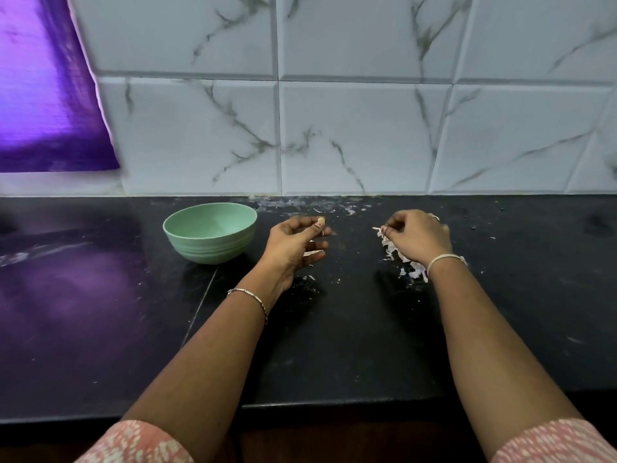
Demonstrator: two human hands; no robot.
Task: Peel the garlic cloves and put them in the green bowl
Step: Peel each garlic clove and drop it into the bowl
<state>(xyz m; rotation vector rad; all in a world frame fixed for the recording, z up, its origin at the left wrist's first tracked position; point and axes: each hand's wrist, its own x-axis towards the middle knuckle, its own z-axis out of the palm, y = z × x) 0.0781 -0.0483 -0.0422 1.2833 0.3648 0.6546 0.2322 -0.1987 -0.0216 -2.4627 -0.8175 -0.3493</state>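
Observation:
A green bowl [211, 236] stands on the black counter [334, 345], left of both hands; what lies inside it is hidden by its wall. My left hand [293, 243] hovers just right of the bowl, palm turned up, pinching a small pale garlic clove [321, 222] between thumb and fingertip. My right hand [415, 237] is farther right, fingers closed on a thin strip of garlic skin [379, 230]. Beneath and beside that hand lies a heap of white peeled skins [405, 262].
A marble-patterned tiled wall [350, 128] rises behind the counter. A purple sheet [43, 95] hangs at the upper left and reflects on the counter. Small skin flakes [310, 279] dot the counter near my left wrist. The counter's front edge [334, 404] runs below my forearms.

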